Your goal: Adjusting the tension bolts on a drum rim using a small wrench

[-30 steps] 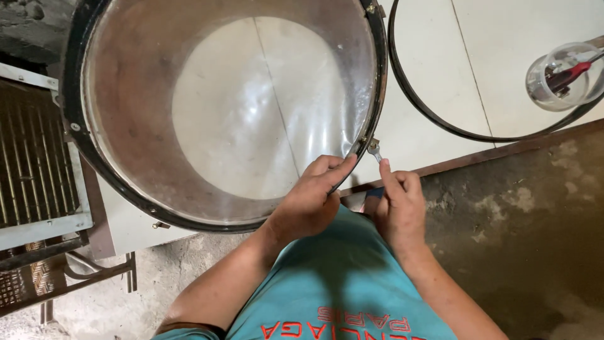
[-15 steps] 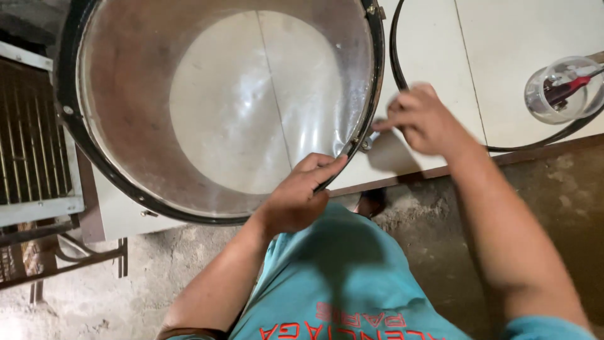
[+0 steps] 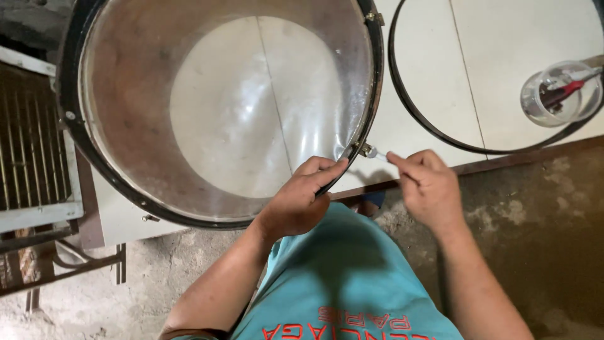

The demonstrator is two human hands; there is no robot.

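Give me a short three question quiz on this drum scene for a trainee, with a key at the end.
1. True or false: the left hand rests on the near rim of the drum.
2. What does the right hand pinch at the drum's side?
A. a red cloth
B. a thin metal rod at a lug
C. a hammer
3. Fill in: the loose black hoop lies on the table around a clear ____ holding red-handled tools.

Key
1. true
2. B
3. jar
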